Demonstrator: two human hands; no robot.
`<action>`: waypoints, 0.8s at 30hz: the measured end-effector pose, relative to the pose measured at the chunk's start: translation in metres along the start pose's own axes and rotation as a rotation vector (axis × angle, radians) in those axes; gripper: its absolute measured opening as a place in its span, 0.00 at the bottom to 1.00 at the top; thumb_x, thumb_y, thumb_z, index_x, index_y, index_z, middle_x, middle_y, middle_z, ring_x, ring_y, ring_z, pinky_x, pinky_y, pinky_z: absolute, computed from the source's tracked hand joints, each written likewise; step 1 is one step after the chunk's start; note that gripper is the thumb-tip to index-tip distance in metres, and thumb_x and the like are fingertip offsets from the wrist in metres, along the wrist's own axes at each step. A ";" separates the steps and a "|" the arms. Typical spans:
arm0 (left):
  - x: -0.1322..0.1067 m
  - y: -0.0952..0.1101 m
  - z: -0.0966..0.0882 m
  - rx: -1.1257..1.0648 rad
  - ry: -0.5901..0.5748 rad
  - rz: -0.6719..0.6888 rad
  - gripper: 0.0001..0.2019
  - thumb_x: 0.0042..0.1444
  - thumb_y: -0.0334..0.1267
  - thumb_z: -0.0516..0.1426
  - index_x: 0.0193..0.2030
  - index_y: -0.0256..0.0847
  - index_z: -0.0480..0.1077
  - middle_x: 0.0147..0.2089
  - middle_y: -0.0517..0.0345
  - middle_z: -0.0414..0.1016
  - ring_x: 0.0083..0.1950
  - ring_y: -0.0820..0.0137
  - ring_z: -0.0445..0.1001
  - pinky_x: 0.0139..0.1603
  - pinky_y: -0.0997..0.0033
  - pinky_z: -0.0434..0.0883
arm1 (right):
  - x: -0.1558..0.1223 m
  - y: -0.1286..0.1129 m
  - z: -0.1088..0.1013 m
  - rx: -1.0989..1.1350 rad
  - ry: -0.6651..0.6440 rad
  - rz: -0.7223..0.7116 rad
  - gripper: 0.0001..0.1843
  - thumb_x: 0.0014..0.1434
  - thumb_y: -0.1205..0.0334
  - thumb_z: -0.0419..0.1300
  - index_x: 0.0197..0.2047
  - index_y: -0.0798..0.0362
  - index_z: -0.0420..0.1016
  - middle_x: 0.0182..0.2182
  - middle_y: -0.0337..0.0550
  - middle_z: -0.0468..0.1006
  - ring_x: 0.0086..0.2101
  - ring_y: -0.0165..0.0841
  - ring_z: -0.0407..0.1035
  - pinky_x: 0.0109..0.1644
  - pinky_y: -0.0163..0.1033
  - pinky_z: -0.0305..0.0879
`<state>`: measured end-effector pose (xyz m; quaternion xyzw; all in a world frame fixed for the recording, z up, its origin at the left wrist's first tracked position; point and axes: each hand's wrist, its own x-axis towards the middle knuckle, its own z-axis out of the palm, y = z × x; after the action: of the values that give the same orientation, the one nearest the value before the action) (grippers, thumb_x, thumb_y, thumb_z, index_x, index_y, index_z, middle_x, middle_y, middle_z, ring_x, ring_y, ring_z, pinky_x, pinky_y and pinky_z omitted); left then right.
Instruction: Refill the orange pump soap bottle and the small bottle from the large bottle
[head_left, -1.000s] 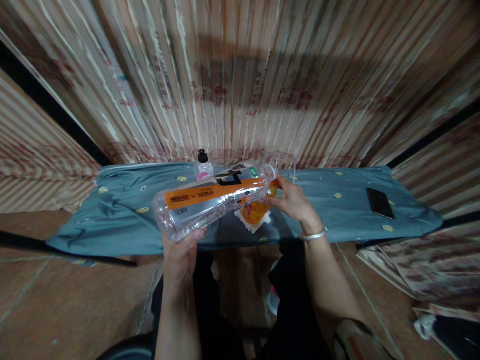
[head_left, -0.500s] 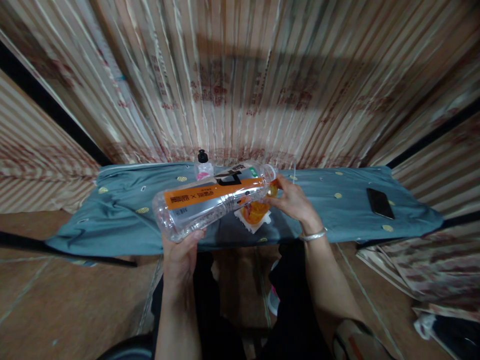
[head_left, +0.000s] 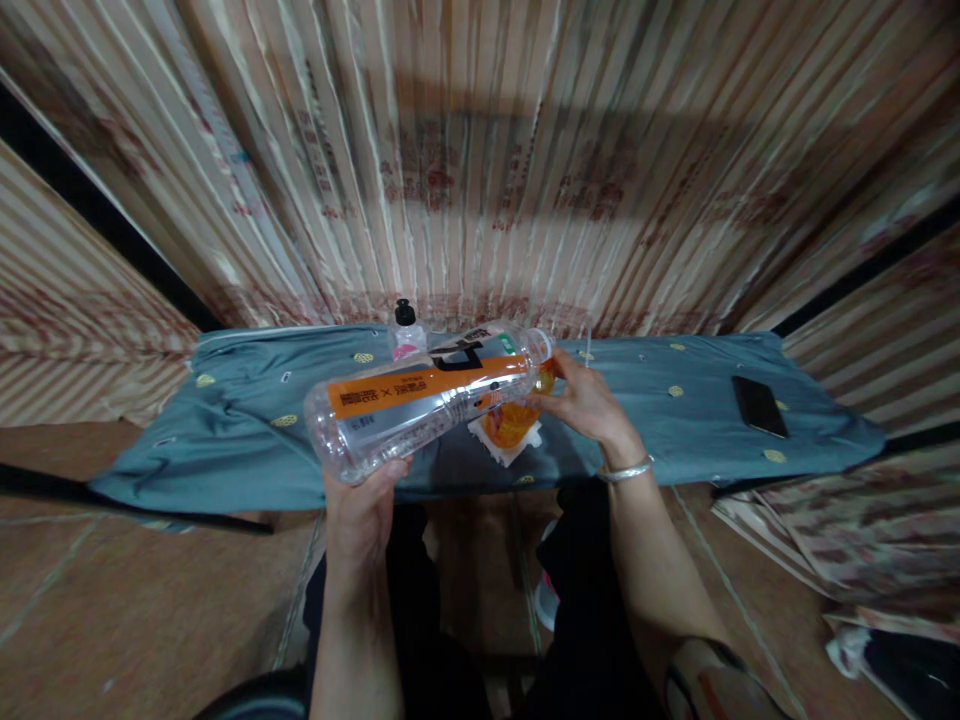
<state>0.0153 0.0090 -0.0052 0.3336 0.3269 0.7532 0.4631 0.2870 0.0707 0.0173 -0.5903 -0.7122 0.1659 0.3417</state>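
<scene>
A large clear plastic bottle (head_left: 420,395) with an orange and silver label lies tilted across the middle, its open mouth at the upper right. My left hand (head_left: 364,505) is closed around its base end from below, thumb along the near side. My right hand (head_left: 596,405), with a bangle on the wrist, grips the neck of an amber see-through bottle (head_left: 510,425). That bottle stands on a white tissue (head_left: 508,456), just under the mouth of the large one, which covers part of it. Whether liquid runs between them I cannot make out.
Behind the large bottle stands a small clear bottle (head_left: 407,330) with a black cap and pink label. A black phone (head_left: 760,406) lies at the right on the teal cloth (head_left: 247,400) over the table. Striped curtains hang behind; dark poles flank both sides.
</scene>
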 end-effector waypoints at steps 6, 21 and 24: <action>-0.001 0.000 -0.001 0.022 0.006 -0.008 0.29 0.33 0.40 0.79 0.46 0.46 0.83 0.38 0.57 0.84 0.34 0.69 0.78 0.35 0.73 0.77 | 0.000 0.001 0.001 0.020 0.007 -0.025 0.34 0.55 0.45 0.75 0.61 0.49 0.77 0.55 0.52 0.85 0.54 0.53 0.80 0.57 0.56 0.76; 0.000 0.004 -0.001 0.035 -0.021 -0.035 0.39 0.33 0.40 0.79 0.58 0.50 0.79 0.49 0.52 0.86 0.42 0.62 0.83 0.42 0.67 0.80 | 0.000 0.000 0.000 0.016 0.006 -0.016 0.34 0.54 0.46 0.76 0.61 0.49 0.78 0.54 0.52 0.86 0.53 0.53 0.80 0.57 0.56 0.76; 0.000 0.005 0.001 0.033 -0.013 -0.029 0.41 0.33 0.39 0.78 0.59 0.51 0.78 0.49 0.52 0.86 0.42 0.63 0.82 0.41 0.68 0.79 | 0.000 0.000 0.000 0.020 0.007 -0.022 0.34 0.55 0.46 0.75 0.62 0.48 0.77 0.55 0.51 0.86 0.54 0.53 0.80 0.58 0.57 0.76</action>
<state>0.0137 0.0069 -0.0006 0.3414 0.3412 0.7386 0.4707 0.2868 0.0701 0.0175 -0.5798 -0.7156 0.1671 0.3519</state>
